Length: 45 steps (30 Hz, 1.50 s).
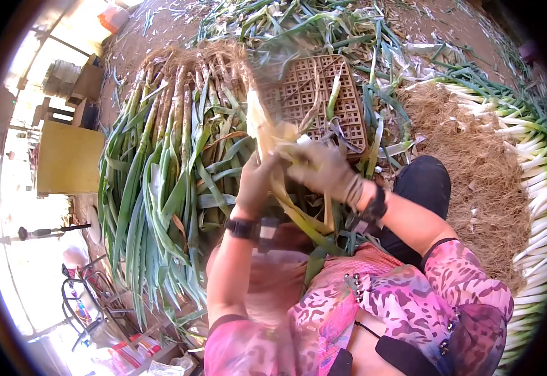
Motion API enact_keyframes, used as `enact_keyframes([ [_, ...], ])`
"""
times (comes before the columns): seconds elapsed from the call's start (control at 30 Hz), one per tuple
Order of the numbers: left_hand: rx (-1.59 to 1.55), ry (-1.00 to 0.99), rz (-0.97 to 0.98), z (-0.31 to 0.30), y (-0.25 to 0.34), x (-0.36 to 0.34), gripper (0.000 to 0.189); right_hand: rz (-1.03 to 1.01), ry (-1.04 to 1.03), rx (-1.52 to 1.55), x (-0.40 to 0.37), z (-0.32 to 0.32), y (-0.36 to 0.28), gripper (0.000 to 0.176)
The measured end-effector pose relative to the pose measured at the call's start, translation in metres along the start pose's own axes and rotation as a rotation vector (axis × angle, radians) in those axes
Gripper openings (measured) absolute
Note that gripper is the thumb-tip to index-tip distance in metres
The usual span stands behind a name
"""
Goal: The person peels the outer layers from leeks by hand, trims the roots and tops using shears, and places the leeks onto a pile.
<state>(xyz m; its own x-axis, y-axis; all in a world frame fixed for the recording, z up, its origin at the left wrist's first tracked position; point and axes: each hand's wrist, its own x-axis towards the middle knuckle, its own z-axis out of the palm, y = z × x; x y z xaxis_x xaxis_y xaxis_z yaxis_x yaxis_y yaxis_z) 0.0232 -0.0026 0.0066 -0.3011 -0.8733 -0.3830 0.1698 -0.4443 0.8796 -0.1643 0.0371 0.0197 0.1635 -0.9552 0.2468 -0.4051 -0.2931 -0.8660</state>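
Observation:
My left hand, in a soiled glove, is closed around a large green onion. Its brown roots point away from me, and its leaves hang down toward my lap. My right hand, also gloved and smeared by motion, is closed at the same stalk beside the left one. Pale, loosened outer layers show there; what exactly its fingers pinch is partly hidden. Left of my hands lies a pile of untrimmed green onions, with dirty stalks and long leaves.
A brown plastic crate with scraps on it sits beyond my hands. Cleaned green onions with matted roots are stacked at right. Stripped leaves litter the far ground. A yellow box and metal-framed clutter stand at left.

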Motion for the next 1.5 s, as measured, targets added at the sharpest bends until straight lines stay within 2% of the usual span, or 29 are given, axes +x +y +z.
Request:
enact_keyframes([
  [0.03, 0.001, -0.054, -0.016, -0.002, 0.005, -0.01, 0.027, 0.181, -0.056, 0.105, 0.02, -0.015, 0.016, 0.046],
  [0.1, 0.094, -0.133, -0.006, 0.001, 0.01, -0.019, 0.032, -0.001, 0.23, 0.316, 0.06, -0.03, 0.027, 0.052],
  [0.17, -0.014, -0.235, 0.025, 0.005, 0.003, -0.016, 0.031, -0.502, 0.0, -0.059, 0.106, -0.044, 0.035, 0.056],
  [0.23, -0.047, -0.287, 0.028, 0.006, -0.006, -0.011, 0.031, -0.315, -0.318, 0.049, 0.113, -0.047, -0.001, 0.047],
  [0.3, -0.045, -0.34, 0.069, 0.005, -0.009, -0.009, 0.032, 0.011, -0.593, 0.331, 0.108, -0.032, -0.018, 0.045],
  [0.37, -0.008, -0.313, 0.062, 0.004, -0.018, -0.013, 0.032, 0.022, -0.754, 0.212, 0.117, -0.025, -0.007, 0.051],
  [0.4, -0.028, -0.261, 0.062, 0.015, -0.02, -0.022, 0.032, 0.154, -0.814, 0.112, 0.121, -0.034, -0.022, 0.048],
  [0.43, -0.017, -0.272, 0.164, 0.018, -0.031, -0.021, 0.032, 0.174, -0.846, 0.017, 0.125, -0.041, -0.024, 0.044],
  [0.47, -0.038, -0.239, 0.165, 0.017, -0.036, -0.021, 0.029, 0.191, -0.881, -0.079, 0.129, -0.049, -0.027, 0.041],
  [0.5, -0.058, -0.206, 0.165, 0.019, -0.034, -0.023, 0.027, 0.093, -0.889, -0.167, 0.136, -0.061, -0.021, 0.038],
  [0.57, -0.038, -0.06, 0.206, 0.026, -0.025, -0.023, 0.032, 0.091, -0.801, -0.426, 0.15, -0.08, -0.063, 0.026],
  [0.6, 0.001, -0.058, 0.243, 0.025, -0.022, -0.024, 0.031, 0.124, -0.814, -0.603, 0.165, -0.09, -0.073, 0.024],
  [0.63, 0.04, -0.061, 0.249, 0.022, -0.027, -0.022, 0.032, -0.029, -0.767, -0.766, 0.186, -0.106, -0.053, 0.021],
  [0.67, 0.082, -0.063, 0.259, 0.018, -0.032, -0.017, 0.032, -0.006, -0.697, -0.798, 0.194, -0.124, -0.079, 0.018],
  [0.7, 0.111, -0.049, 0.256, 0.016, -0.035, -0.015, 0.033, -0.121, -0.581, -0.929, 0.214, -0.141, -0.063, 0.015],
  [0.73, 0.138, -0.036, 0.255, 0.014, -0.037, -0.014, 0.033, -0.585, -0.402, -1.096, 0.247, -0.179, -0.025, 0.016],
  [0.77, 0.166, -0.019, 0.252, 0.012, -0.04, -0.013, 0.034, -0.223, -0.32, -1.134, 0.271, -0.207, -0.029, 0.017],
  [0.8, 0.181, -0.001, 0.238, 0.01, -0.049, -0.014, 0.034, -0.079, -0.179, -1.147, 0.288, -0.238, -0.028, 0.018],
  [0.83, 0.198, 0.021, 0.221, 0.006, -0.062, -0.018, 0.034, -0.009, -0.018, -1.136, 0.289, -0.265, -0.031, 0.018],
  [0.9, 0.306, 0.086, 0.205, -0.002, -0.068, -0.023, 0.035, -0.014, 0.142, -1.091, 0.273, -0.3, -0.036, 0.02],
  [0.93, 0.377, 0.119, 0.215, -0.005, -0.067, -0.02, 0.035, -0.059, 0.133, -1.078, 0.258, -0.298, -0.045, 0.02],
  [1.0, 0.501, 0.173, 0.232, -0.004, -0.075, -0.009, 0.035, -0.195, -0.019, -1.068, 0.226, -0.272, -0.058, 0.022],
  [1.03, 0.556, 0.19, 0.356, -0.003, -0.084, 0.0, 0.034, -0.266, -0.104, -1.058, 0.207, -0.25, -0.062, 0.023],
  [1.13, 0.548, 0.164, 0.32, 0.015, -0.062, -0.008, 0.03, -0.487, -0.418, -1.06, 0.161, -0.18, -0.064, 0.025],
  [1.23, 0.574, 0.136, 0.366, 0.023, -0.054, -0.017, 0.033, -0.624, -0.576, -1.104, 0.141, -0.136, -0.051, 0.028],
  [1.3, 0.569, 0.12, 0.389, 0.023, -0.049, -0.023, 0.033, -0.612, -0.629, -1.127, 0.139, -0.125, -0.045, 0.03],
  [1.4, 0.552, 0.117, 0.399, 0.022, -0.048, -0.025, 0.033, -0.471, -0.744, -1.087, 0.144, -0.127, -0.048, 0.028],
  [1.43, 0.544, 0.113, 0.401, 0.022, -0.047, -0.025, 0.033, -0.453, -0.725, -1.055, 0.143, -0.128, -0.051, 0.02],
  [1.5, 0.528, 0.102, 0.407, 0.022, -0.047, -0.023, 0.033, -0.427, -0.727, -1.112, 0.142, -0.13, -0.056, 0.02],
])
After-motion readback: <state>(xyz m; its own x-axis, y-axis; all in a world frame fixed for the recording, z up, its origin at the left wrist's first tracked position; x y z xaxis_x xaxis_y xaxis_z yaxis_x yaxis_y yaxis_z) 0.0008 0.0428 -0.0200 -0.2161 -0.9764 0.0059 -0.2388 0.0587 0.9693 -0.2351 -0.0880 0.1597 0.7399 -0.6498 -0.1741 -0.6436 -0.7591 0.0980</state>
